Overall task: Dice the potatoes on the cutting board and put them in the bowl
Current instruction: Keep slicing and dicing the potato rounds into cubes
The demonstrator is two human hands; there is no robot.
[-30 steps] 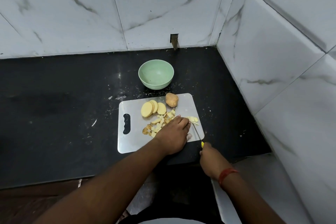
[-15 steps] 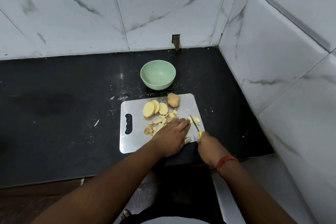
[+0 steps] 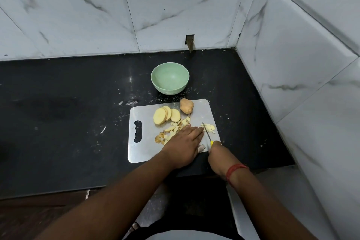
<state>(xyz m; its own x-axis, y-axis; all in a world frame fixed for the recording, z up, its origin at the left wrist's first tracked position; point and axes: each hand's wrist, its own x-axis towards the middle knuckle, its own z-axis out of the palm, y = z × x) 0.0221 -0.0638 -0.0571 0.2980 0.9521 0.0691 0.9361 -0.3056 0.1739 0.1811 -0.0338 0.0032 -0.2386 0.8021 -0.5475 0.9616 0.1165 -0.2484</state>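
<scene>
Behind the cutting board, green bowl, nothing visible inside

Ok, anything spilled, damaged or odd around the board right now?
White scraps and specks lie scattered on the black counter left of the cutting board. The wall tile has a broken hole behind the empty green bowl.

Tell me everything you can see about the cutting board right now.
The cutting board is a pale grey, matte rectangle with rounded corners and a wavy handle slot near its left edge. It lies flat on the black countertop, just in front of the green bowl. On it lie potato slices, diced pieces and an unpeeled potato chunk. The left hand rests on it; the right hand holds a knife over its right side.
</scene>
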